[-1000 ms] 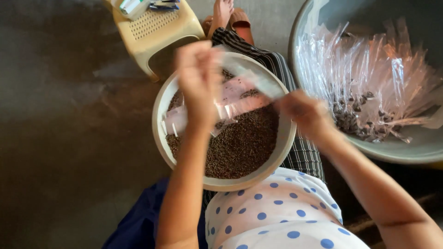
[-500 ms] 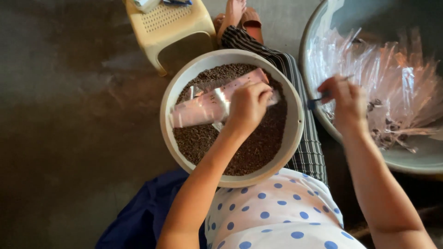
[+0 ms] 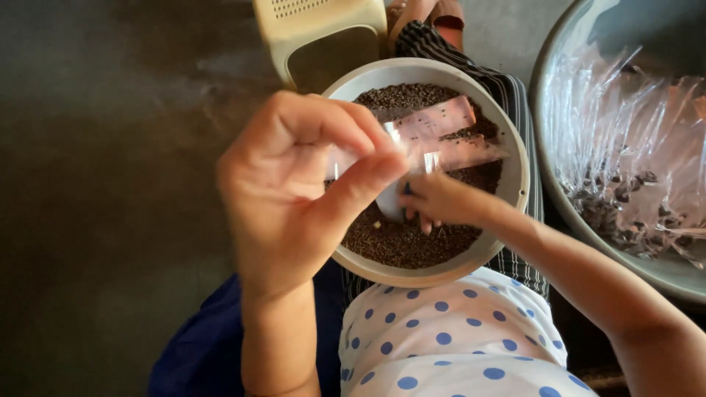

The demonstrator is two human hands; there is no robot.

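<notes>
1. Head view: the left hand is seen raised close to the camera, above the near-left rim of the white bowl; half a second earlier it was lower, over the bowl's middle; its thumb and fingers are pressed together, pinching the end of a clear plastic sleeve.
2. The sleeve is stretched from that pinch across the bowl toward its far-right rim; before, it lay lower and pointed toward the bowl's left side.
3. The right hand is now found inside the bowl, low over the dark seeds, where earlier it was held outside the bowl's right rim; its fingers are curled around a small white scoop-like thing; what exactly is gripped cannot be told.
4. The bowl is kept on the lap, against striped cloth and above a white garment with blue dots.
5. Right of the bowl, just beside its rim, a large metal basin of filled clear packets is set; little room is left between the two rims.
6. Beyond the bowl's far rim a cream plastic stool is placed, almost touching it.
7. Left of the bowl, dark bare floor is left open.
</notes>
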